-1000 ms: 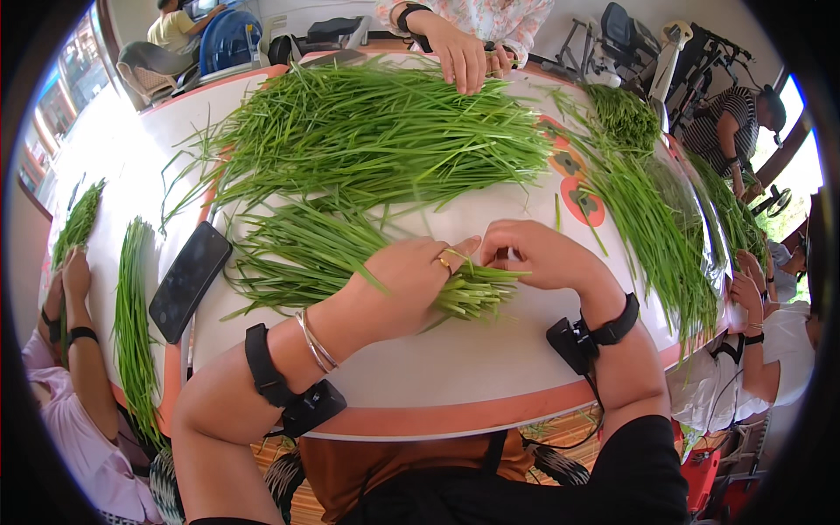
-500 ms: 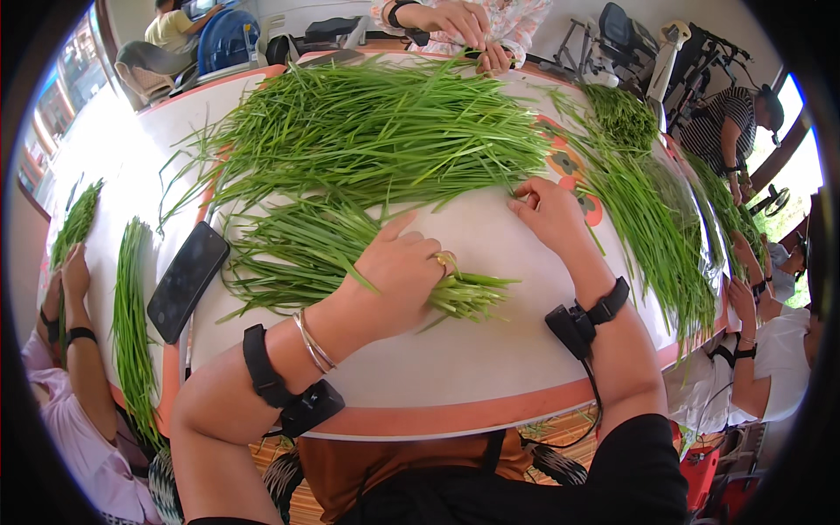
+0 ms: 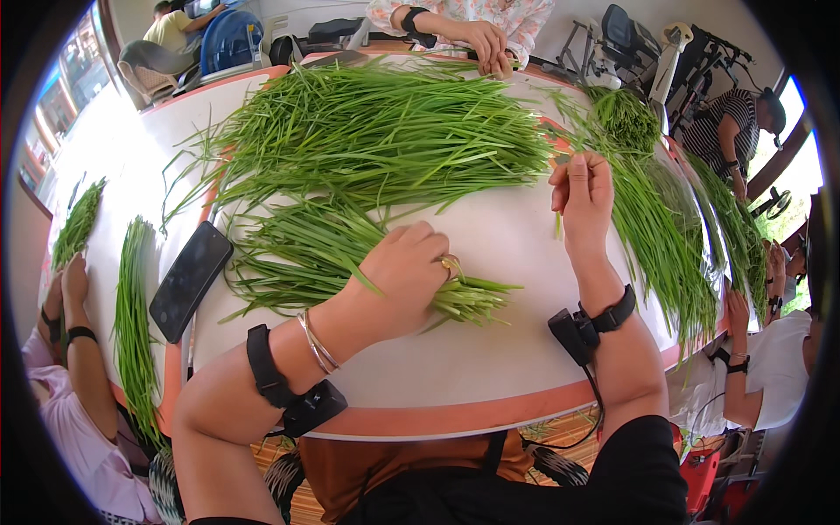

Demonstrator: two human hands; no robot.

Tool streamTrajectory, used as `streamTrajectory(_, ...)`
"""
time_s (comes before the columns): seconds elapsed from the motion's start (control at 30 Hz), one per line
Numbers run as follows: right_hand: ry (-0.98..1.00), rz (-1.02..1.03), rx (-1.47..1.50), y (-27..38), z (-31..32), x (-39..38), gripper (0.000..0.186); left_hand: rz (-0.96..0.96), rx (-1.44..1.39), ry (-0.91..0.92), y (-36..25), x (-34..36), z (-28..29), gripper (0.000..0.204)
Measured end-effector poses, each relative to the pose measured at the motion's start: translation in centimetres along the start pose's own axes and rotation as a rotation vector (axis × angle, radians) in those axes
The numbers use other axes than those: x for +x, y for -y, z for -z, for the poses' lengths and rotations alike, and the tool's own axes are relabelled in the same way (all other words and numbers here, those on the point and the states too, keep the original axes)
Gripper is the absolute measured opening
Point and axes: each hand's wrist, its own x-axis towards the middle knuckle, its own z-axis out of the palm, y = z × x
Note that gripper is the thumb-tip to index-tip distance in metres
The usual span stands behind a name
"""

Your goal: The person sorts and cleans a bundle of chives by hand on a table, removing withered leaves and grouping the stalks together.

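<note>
My left hand [image 3: 398,284] is closed round a bunch of long green leafy stalks [image 3: 481,297], pale cut ends sticking out to its right and leaves fanning leftward over the white table [image 3: 464,367]. My right hand [image 3: 582,197] is raised at the edge of the right-hand heap of stalks [image 3: 656,245], its fingers curled; a thin green piece shows just below the fingertips, and I cannot tell whether they grip it. Beyond both hands lies a large loose pile of the same greens [image 3: 376,131].
A black phone [image 3: 188,280] and a narrow bunch [image 3: 136,324] lie left. Co-workers' hands are at the left [image 3: 74,280], across the table [image 3: 490,48] and at the right [image 3: 737,315]. Exercise machines [image 3: 621,44] stand against the back wall.
My right hand has moved away from beside the held bunch, forward and to the right. My left hand stays on its bunch. The co-worker's hand across the table has shifted.
</note>
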Motion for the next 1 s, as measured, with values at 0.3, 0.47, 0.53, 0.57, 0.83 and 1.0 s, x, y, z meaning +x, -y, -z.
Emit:
streamTrajectory(0.3,1.052,-0.333,-0.092,2.1,-1.9,-2.7,0.010,-0.036,0.082,-0.062,0.3,-0.1,-0.2,0.027)
streamTrajectory(0.47,0.566,0.168,-0.521,-0.2,-1.3,-1.7,0.031,0.057,-0.010,0.148,-0.2,-0.1,-0.1,0.030)
streamTrajectory(0.53,0.556,0.143,-0.544,-0.1,-1.6,-1.1,0.034,-0.020,0.009,0.129,0.0,-0.2,-0.5,0.033)
streamTrajectory(0.57,0.541,0.117,-0.570,-0.1,-1.8,-0.9,0.037,-0.017,0.010,0.129,0.1,-0.3,-0.4,0.033)
streamTrajectory(0.83,0.661,0.082,-0.787,-0.5,-1.7,-1.0,0.028,0.016,0.008,0.173,0.0,-0.1,-0.2,0.044)
streamTrajectory(1.0,0.658,0.124,-0.745,-1.4,-1.3,-1.3,0.019,0.085,-0.020,0.159,-0.8,0.3,0.4,0.058)
